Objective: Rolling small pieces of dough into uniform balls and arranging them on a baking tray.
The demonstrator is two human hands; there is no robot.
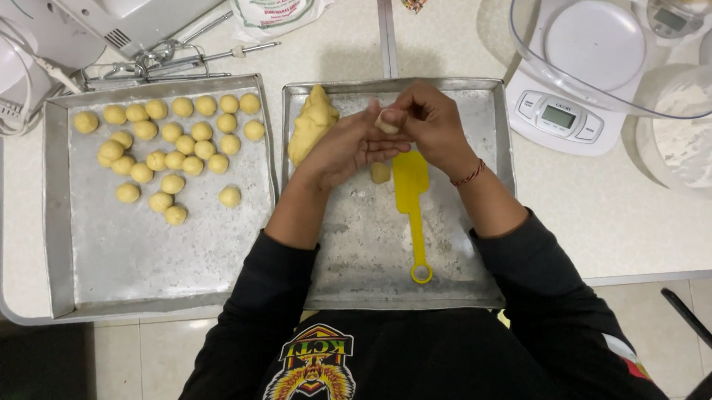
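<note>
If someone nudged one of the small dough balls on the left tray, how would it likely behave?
The dough balls look round, so one would probably roll on the flat left tray. They seem soft and likely dent under a pinch, like the piece between both hands.

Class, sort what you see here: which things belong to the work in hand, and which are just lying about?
In use:
left hand
right hand
dough piece
dough lump
dough balls
right tray
left tray

Lying about:
yellow spatula
kitchen scale
hand mixer
flour bag
</note>
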